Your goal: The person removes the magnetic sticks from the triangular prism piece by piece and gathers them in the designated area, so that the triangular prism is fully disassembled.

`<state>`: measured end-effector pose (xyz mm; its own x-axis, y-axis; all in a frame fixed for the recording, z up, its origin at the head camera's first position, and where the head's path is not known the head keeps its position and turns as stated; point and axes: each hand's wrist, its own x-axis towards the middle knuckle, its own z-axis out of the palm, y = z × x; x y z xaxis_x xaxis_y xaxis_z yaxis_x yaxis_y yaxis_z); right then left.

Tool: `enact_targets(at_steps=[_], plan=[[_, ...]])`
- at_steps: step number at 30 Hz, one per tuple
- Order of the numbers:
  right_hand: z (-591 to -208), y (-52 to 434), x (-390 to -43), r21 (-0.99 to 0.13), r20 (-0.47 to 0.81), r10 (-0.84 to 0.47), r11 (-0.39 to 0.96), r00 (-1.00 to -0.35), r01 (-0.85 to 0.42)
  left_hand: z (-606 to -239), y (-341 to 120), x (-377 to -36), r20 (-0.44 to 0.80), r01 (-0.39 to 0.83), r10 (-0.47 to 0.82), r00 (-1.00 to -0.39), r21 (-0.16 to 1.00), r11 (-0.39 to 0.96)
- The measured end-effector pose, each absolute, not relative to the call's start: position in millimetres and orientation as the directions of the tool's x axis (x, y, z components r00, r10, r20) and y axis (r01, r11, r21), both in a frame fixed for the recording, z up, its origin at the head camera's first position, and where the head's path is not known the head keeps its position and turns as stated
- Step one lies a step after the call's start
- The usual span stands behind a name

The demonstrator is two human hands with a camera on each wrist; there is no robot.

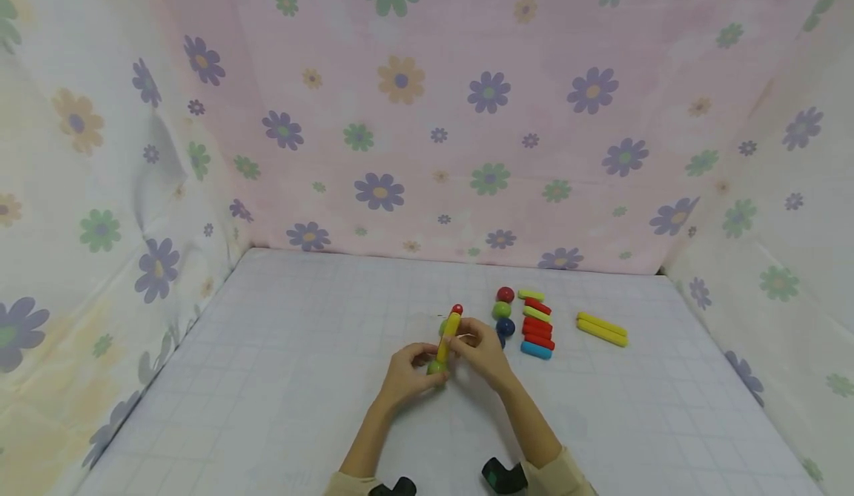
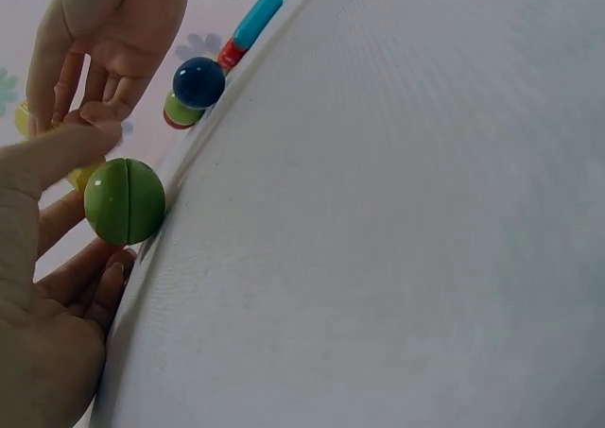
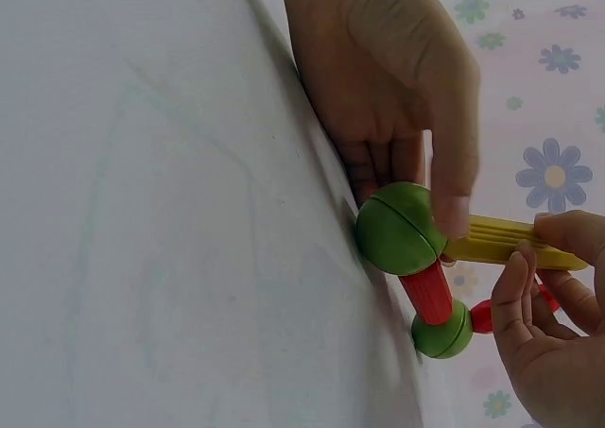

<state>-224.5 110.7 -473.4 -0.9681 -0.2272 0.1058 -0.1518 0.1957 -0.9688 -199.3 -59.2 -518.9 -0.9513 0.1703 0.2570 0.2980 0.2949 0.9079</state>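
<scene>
My left hand (image 1: 407, 374) pinches a green ball (image 2: 125, 201) between thumb and fingers, just above or on the white tabletop. My right hand (image 1: 483, 353) grips a ridged yellow stick (image 3: 510, 239) near its far part, and the stick's near end meets that green ball. A short red stick (image 3: 428, 294) joins the same ball to a second green ball (image 3: 442, 329). From the second ball another red piece (image 3: 482, 316) runs behind my right fingers. At the far end of the yellow stick a red tip (image 1: 457, 308) shows in the head view.
Right of my hands stand a red ball (image 1: 505, 294), a green ball (image 1: 502, 310) and a dark blue ball (image 1: 505, 327). Beside them lies a column of short sticks, including a blue one (image 1: 537, 350). Two long yellow sticks (image 1: 602, 329) lie farther right. Flowered cloth (image 1: 440, 110) walls the table.
</scene>
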Motion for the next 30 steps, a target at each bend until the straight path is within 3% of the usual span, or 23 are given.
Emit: enact_targets(at_steps=[9, 19, 25, 30], plan=[[-448.5, 109.0, -215.3, -0.972, 0.120, -0.203, 0.173, -0.972, -0.157, -525.6, -56.7, -200.5, 0.336, 0.354, 0.112, -0.935, 0.873, 0.335], [-473.6, 118.6, -223.7, -0.971, 0.143, -0.193, 0.160, -0.971, -0.175, -525.2, -54.4, -198.8, 0.360, 0.356, 0.054, -0.931, 0.870, 0.340], [-474.6, 118.4, -222.3, -0.959, 0.210, -0.239, 0.141, -0.948, -0.248, -527.9, -51.9, -198.9, 0.385, 0.359, -0.005, -0.923, 0.863, 0.355], [-470.7, 118.7, -216.9, -0.962, 0.186, -0.226, 0.156, -0.956, -0.224, -529.9, -49.4, -198.4, 0.435, 0.390, -0.046, -0.899, 0.846, 0.364]])
